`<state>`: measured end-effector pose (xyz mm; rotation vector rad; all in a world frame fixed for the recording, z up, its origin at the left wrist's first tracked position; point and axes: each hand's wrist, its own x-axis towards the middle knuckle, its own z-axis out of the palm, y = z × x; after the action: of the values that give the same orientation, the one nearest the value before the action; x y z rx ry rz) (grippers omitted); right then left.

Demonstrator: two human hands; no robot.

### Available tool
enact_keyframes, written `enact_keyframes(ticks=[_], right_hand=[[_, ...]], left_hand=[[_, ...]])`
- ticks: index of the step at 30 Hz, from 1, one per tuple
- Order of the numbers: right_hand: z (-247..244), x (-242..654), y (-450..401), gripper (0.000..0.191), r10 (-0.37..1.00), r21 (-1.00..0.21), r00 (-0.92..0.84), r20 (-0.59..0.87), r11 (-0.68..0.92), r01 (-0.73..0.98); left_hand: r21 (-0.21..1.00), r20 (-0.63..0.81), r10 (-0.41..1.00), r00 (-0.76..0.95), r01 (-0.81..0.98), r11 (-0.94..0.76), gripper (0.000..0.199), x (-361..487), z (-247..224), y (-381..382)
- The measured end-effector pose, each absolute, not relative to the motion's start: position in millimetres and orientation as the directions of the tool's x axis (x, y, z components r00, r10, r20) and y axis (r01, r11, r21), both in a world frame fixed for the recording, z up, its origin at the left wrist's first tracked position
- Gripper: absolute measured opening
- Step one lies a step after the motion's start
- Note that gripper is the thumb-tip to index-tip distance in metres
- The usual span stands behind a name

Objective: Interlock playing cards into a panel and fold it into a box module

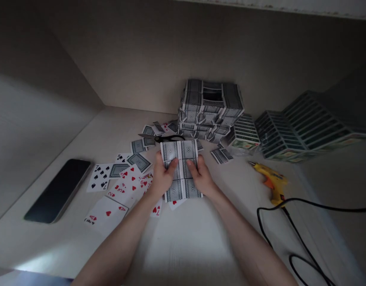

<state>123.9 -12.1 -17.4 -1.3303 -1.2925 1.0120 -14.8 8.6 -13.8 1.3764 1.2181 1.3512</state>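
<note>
A panel of patterned playing cards [181, 186], backs facing up and joined in two columns, is held above the table in the middle of the view. My left hand [165, 173] grips its left edge, thumb on top and the other fingers wrapped beneath. On the right edge, my right hand [202, 174] holds it the same way. Below and to the left lie loose cards [123, 184], some face up with hearts and spades. Black scissors [171, 138] rest just beyond the panel's far edge.
A box-like structure made of cards [211, 109] stands at the back. Right of it are stacked card packs [278, 133]. A yellow glue gun [271, 180] with a black cable [302, 234] lies at the right, and a dark phone [58, 190] at the left. Walls enclose the table.
</note>
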Motion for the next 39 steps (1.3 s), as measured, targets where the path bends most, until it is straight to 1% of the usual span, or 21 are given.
enact_keyframes(ticks=[2,4,6,9,11,14,17,24,29,32,35,39], right_hand=[[-15,124,-11,0.026,0.993,-0.994,0.106,0.055,0.045,0.097],[-11,124,-11,0.029,0.994,-0.999,0.106,0.034,0.036,-0.015],[-8,125,-11,0.030,0.999,-0.995,0.051,-0.003,0.003,-0.103],[-8,124,-12,0.029,0.998,-0.989,-0.045,-0.049,-0.055,-0.135],[-12,123,-12,0.030,0.999,-0.991,-0.018,-0.043,-0.045,-0.123],[-18,123,-11,0.029,0.996,-0.997,0.085,0.002,0.008,-0.081],[-22,124,-11,0.027,0.990,-0.999,0.140,0.031,0.033,-0.010],[-19,122,-15,0.019,0.986,-0.978,0.131,0.101,0.074,0.194],[-17,121,-17,0.017,0.985,-0.966,0.135,0.103,0.066,0.249],[-18,121,-16,0.018,0.986,-0.962,0.139,0.097,0.057,0.266],[-18,122,-13,0.021,0.986,-0.980,0.149,0.080,0.050,0.193],[-18,125,-8,0.026,0.994,-0.998,0.108,0.008,0.014,-0.057]], left_hand=[[0.984,0.176,0.984,-0.034,0.039,-0.174,0.032,-14,-12,10],[0.985,0.172,0.984,-0.036,-0.013,-0.172,0.034,-15,-9,13],[0.984,0.165,0.982,-0.090,-0.057,-0.170,0.035,-17,-8,17],[0.985,0.136,0.973,-0.185,-0.083,-0.153,0.031,-21,-7,21],[0.987,0.128,0.975,-0.183,-0.073,-0.143,0.028,-22,-7,22],[0.990,0.133,0.988,-0.082,-0.029,-0.136,0.030,-19,-7,18],[0.988,0.145,0.989,-0.012,0.047,-0.145,0.033,-17,-7,13],[0.973,0.183,0.983,0.010,0.141,-0.183,0.026,-19,-5,8],[0.962,0.208,0.978,-0.011,0.185,-0.203,0.023,-19,-10,6],[0.966,0.208,0.978,-0.015,0.158,-0.203,0.023,-18,-10,6],[0.989,0.143,0.990,0.012,0.041,-0.143,0.024,-18,-7,7],[0.990,0.055,0.993,0.101,-0.137,-0.041,0.035,-20,-4,10]])
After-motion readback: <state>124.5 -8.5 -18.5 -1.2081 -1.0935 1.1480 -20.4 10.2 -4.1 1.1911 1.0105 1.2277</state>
